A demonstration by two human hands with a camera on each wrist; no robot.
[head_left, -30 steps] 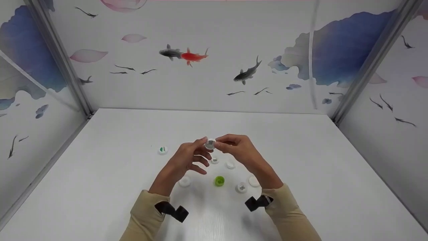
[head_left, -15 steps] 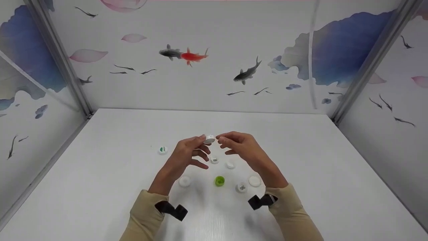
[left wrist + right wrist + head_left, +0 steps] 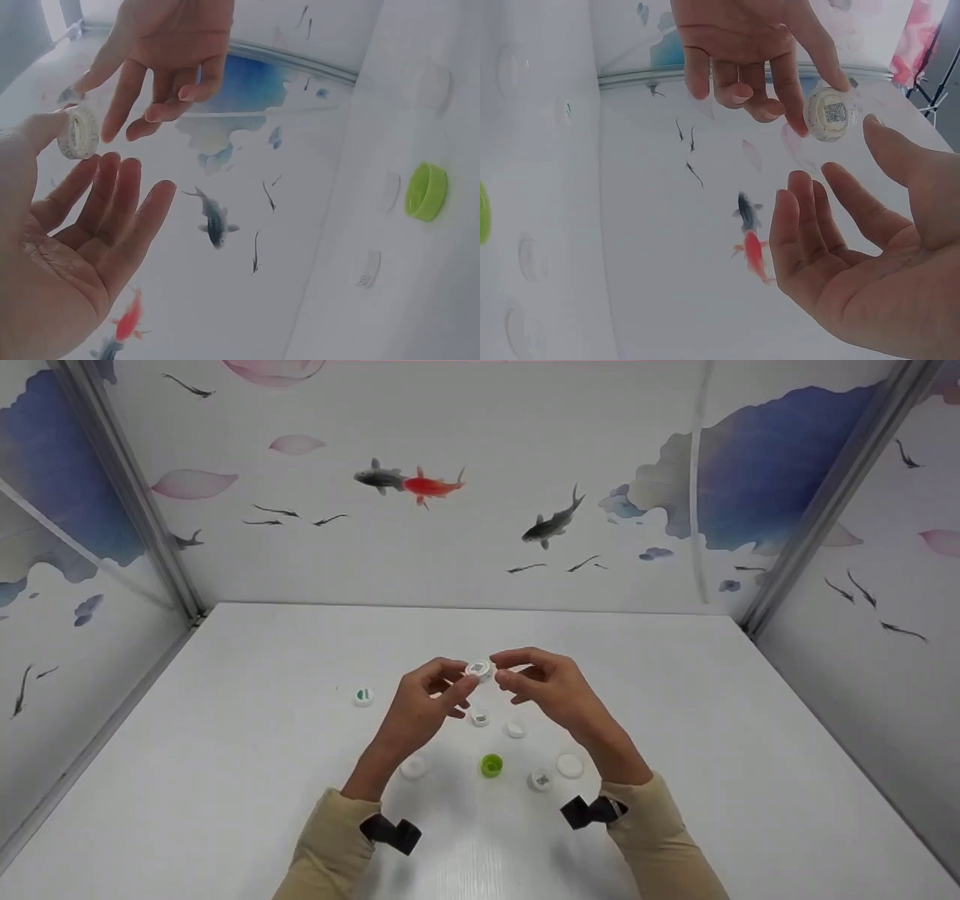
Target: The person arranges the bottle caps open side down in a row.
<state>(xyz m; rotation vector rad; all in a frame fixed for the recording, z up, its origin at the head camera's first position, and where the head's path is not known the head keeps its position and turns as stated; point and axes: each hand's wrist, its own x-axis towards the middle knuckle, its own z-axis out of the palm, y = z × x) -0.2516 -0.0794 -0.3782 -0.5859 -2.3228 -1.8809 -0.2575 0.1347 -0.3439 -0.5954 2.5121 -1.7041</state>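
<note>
In the head view my left hand (image 3: 420, 701) pinches a white bottle cap (image 3: 478, 669) between thumb and fingers, raised above the table. A square printed code shows on the cap's face, clearer on the same bottle cap (image 3: 829, 114) in the right wrist view. My right hand (image 3: 559, 694) hovers just right of the cap with fingers loosely bent and nothing in them; a small gap separates it from the cap. Below the hands lie a green cap (image 3: 491, 766) and a white cap with a code sticker (image 3: 480, 718).
More caps lie on the white table (image 3: 262, 810): a white cap with a green print (image 3: 364, 697) at left, a plain white cap (image 3: 412, 767), a small white cap (image 3: 515, 728), a stickered cap (image 3: 540, 781) and a flat white cap (image 3: 570, 766). Printed panels (image 3: 465, 562) enclose the table.
The right hand has let go of the cap and drawn slightly right. My left hand has turned the cap, so its coded face now shows to the head camera.
</note>
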